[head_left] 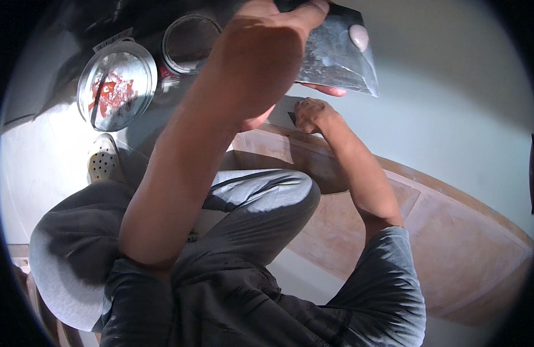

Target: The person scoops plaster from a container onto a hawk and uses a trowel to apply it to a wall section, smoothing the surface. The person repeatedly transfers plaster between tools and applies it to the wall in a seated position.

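My left hand (287, 18) is closed on a flat, dark, glossy board (330, 65) smeared with grey residue. Its thumb lies along the top edge, and fingertips show beneath the board. A rounded dollop of pale pinkish paste (358, 37) sits near the board's right edge. Just below the board, my right hand (314, 115) is curled tight against the pale surface by a wooden rim. From its left side pokes the dark corner of a thin flat scraper (292, 117); the fist hides most of it.
On the left stands a round metal lid (145, 104) with red-orange paste and a stick-like dark strip across it. Beside it is an open round can (167, 58). A brown curved wooden panel (452, 243) runs to the right below a pale wall (452, 104). A perforated clog (105, 159) is near my knee.
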Demonstrator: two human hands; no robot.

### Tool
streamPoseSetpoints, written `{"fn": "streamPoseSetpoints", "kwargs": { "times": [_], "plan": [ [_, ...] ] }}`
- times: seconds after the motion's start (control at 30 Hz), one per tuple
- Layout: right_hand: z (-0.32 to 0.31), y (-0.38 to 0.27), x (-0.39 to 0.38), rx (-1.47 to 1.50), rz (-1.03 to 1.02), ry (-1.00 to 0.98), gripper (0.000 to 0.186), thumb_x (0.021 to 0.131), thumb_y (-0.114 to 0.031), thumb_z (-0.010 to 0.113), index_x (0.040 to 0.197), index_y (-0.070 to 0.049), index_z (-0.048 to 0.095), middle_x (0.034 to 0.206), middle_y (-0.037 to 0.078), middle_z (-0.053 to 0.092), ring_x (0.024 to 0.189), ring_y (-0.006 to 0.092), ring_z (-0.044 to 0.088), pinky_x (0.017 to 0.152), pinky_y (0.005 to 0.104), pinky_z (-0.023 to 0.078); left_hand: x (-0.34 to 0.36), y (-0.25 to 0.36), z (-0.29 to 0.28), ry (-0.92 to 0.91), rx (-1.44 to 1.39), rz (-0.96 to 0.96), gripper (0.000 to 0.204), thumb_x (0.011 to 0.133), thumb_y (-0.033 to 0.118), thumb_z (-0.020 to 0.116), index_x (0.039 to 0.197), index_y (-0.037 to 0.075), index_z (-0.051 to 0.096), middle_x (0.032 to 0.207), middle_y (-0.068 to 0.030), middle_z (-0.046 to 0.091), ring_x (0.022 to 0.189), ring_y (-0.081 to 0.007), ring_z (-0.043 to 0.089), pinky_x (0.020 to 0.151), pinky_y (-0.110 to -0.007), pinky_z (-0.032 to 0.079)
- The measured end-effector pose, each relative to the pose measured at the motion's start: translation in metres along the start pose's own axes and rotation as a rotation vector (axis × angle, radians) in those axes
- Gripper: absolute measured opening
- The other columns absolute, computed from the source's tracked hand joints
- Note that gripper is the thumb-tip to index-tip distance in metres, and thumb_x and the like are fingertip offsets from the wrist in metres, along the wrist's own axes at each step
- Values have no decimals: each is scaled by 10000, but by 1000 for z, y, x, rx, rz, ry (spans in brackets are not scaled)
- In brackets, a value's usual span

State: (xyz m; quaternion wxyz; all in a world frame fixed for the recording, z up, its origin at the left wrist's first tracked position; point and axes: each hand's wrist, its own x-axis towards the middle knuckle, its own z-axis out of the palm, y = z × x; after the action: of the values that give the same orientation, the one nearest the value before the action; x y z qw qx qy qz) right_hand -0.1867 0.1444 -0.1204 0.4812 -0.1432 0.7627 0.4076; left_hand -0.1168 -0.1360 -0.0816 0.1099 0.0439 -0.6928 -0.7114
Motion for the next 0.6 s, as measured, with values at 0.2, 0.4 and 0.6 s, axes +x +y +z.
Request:
{"fn": "streamPoseSetpoints", "kwargs": {
  "times": [0.2, 0.4, 0.6],
  "plan": [
    [1, 0, -9, -26, -29, 0, 288, 812, -158, 608, 1020, -49, 775, 1156, 183, 732, 1133, 323, 692, 966, 407, 557, 6, 11, -13, -201, -661, -503, 540, 1041, 442, 580, 1184, -76, 628, 1077, -208, 674, 999, -242, 647, 907, -318, 487],
    [6, -2, -3, -57, 42, -73, 312, 833, -172, 610, 1075, -41, 757, 1170, 186, 729, 1146, 317, 688, 973, 403, 555, -2, 14, -8, -268, 99, -119, 456, 1098, 377, 459, 1408, 64, 574, 1230, -260, 589, 1132, -318, 633, 1015, -334, 469],
    [4, -8, -7, -139, -48, -95, 267, 841, -204, 626, 1019, -73, 774, 1128, 171, 742, 1116, 316, 696, 955, 394, 559, 7, -13, 2, -353, 203, -66, 457, 1110, 371, 422, 1445, 85, 544, 1256, -258, 573, 1179, -312, 615, 1036, -331, 458]
  ]
}}
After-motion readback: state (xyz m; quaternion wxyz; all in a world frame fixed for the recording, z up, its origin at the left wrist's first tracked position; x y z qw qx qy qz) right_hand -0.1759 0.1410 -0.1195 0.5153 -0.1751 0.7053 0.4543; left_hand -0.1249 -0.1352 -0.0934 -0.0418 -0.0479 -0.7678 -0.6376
